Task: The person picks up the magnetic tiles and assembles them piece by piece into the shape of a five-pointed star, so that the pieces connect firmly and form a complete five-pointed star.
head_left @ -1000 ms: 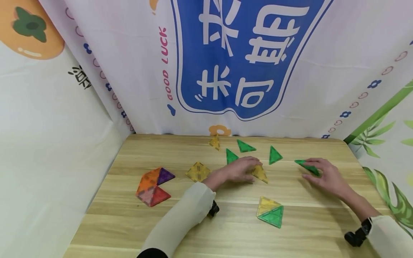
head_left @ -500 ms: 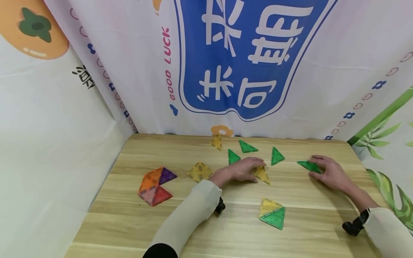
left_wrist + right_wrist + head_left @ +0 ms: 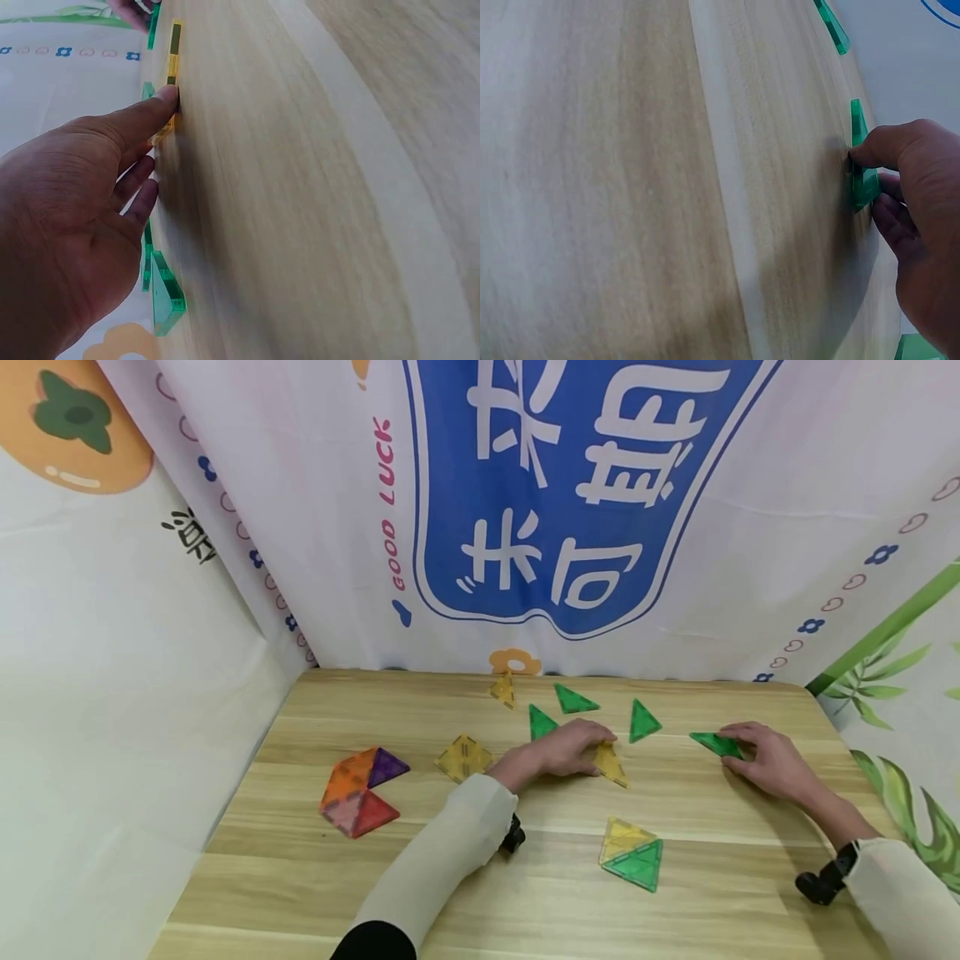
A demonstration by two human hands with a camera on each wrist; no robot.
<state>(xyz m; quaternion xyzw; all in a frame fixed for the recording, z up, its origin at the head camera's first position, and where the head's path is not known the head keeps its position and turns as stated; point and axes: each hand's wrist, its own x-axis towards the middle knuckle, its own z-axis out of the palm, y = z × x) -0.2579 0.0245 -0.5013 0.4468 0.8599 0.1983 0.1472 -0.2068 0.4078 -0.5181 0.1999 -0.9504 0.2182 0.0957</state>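
Note:
In the head view my left hand (image 3: 566, 750) pinches the upper end of a yellow triangular magnetic tile (image 3: 612, 766). The left wrist view shows the thumb on the near edge of this yellow tile (image 3: 175, 45), which lies low along the tabletop. Farther right, my right hand (image 3: 768, 762) holds the right end of a green triangular magnetic tile (image 3: 712, 743) between thumb and fingers. Seen from the right wrist, the thumb crosses the front edge of that green tile (image 3: 865, 187) while the other fingers are behind it.
Loose green triangles (image 3: 643, 722) and a small yellow piece (image 3: 503, 691) lie toward the back. A yellow-and-green tile group (image 3: 633, 864) sits front centre. At left are a yellow square shape (image 3: 464, 759) and an orange, purple and red group (image 3: 358, 793). A printed cloth (image 3: 337, 527) hangs behind the table.
The right hand has shifted slightly, and its fingers now cover less of the green tile, which looks flatter. The left hand stays nearly in place at the yellow tile.

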